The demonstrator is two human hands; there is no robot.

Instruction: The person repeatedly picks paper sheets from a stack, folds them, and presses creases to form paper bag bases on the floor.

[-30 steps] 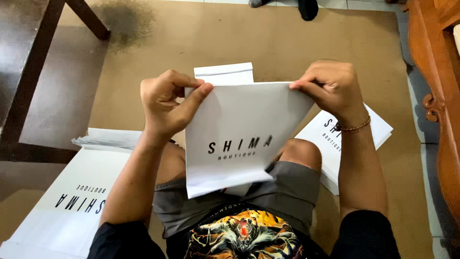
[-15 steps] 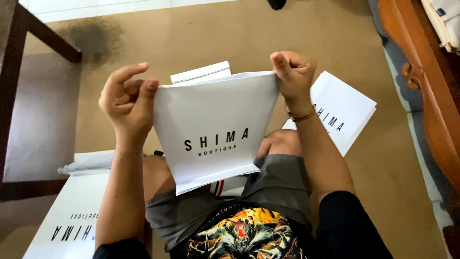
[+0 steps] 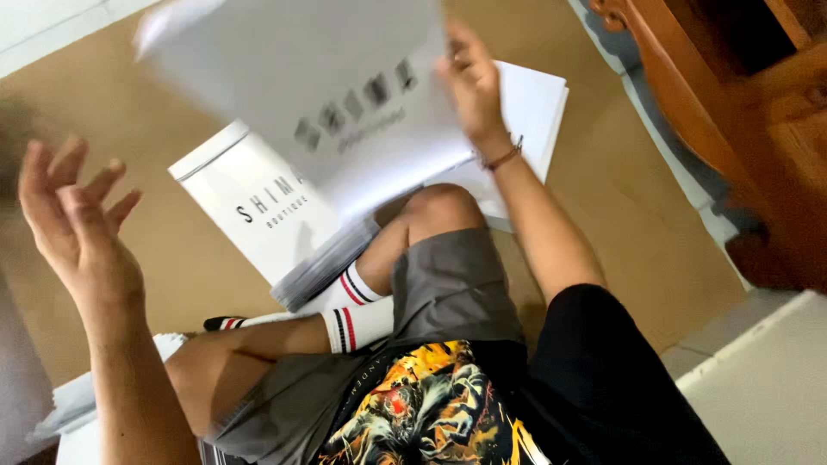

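Head view: The person sits cross-legged on a brown floor [image 3: 655, 258], wearing grey shorts, a black printed shirt and white socks with red and black stripes. The right hand [image 3: 469, 82] is raised and grips the right edge of a large white paper bag with dark lettering [image 3: 327, 95]; the bag is blurred and held up in the air above the knees, tilted toward the camera. A thin bracelet sits on the right wrist. The left hand [image 3: 73, 215] is open, fingers spread, palm facing inward, well apart from the bag and touching nothing. Beneath the held bag, a stack of flat white paper bags with dark lettering [image 3: 258, 215] lies on the floor just beside the right knee and socked foot. A second pile of white flat bags [image 3: 530, 103] lies on the floor behind the right forearm. More white paper [image 3: 69, 405] shows at the lower left edge. A brown wooden furniture piece [image 3: 732, 112] stands at the upper right.
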